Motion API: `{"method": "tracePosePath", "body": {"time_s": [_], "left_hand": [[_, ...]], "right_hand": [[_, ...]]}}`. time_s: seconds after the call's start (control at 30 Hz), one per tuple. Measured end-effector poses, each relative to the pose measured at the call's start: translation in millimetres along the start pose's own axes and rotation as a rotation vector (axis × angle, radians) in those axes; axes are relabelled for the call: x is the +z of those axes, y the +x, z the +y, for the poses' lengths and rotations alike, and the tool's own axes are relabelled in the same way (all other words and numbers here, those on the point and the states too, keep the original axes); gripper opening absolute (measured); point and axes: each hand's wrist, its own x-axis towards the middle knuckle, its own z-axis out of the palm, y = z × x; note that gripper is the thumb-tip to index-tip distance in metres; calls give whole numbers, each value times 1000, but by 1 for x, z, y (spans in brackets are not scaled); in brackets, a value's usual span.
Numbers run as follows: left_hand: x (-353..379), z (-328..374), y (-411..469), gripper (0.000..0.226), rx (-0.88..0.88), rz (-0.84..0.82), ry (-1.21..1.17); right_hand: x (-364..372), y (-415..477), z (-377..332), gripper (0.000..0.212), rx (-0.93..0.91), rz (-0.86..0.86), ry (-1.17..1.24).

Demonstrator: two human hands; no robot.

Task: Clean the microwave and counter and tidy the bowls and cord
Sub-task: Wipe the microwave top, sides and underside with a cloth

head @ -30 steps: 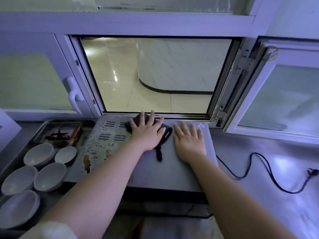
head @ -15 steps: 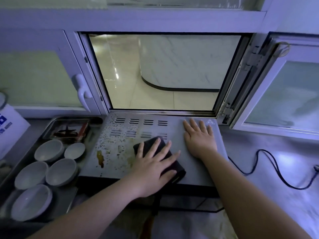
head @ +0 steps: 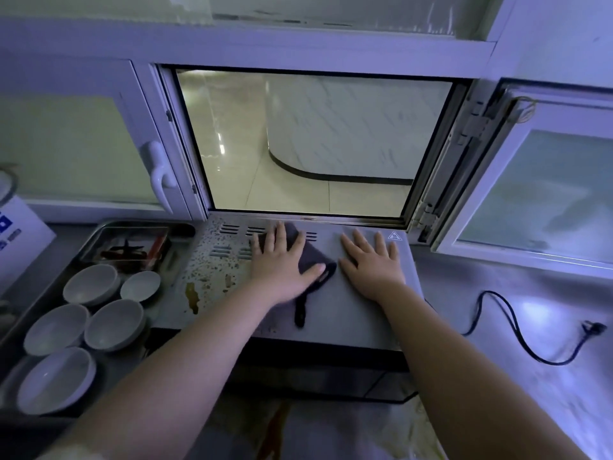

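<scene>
Microwave (head: 365,313): on the counter (head: 547,293) below the open hatch (head: 315,144), top stained at left; judged heavy and rigid, steadied by the right hand (head: 371,263), flat with fingers straight. Cloth (head: 315,260): dark, soft, limp, pressed near the vents (head: 232,230) under the left hand (head: 278,263), spread flat, best driven by palm pressure. Bowls (head: 114,323), five, left of the microwave, likely brittle, lift by rims; cord (head: 517,333), slack on the counter at right, gather from the plug (head: 593,327).
</scene>
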Motion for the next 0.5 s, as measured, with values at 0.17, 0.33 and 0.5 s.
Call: {"method": "tracePosePath", "body": {"time_s": [0.17,0.33,0.5], "left_hand": [[13,-14,-90,90,64,-22,32],[2,-10,-8,83,-45,7,20],[-19,-12,75,83,-94,-39,15]], "right_hand": [[1,-2,-2,66,-10,-4,-23],[2,-3,-3,66,-5,12,-23],[2,1,-2,63,0,8,-30]]}}
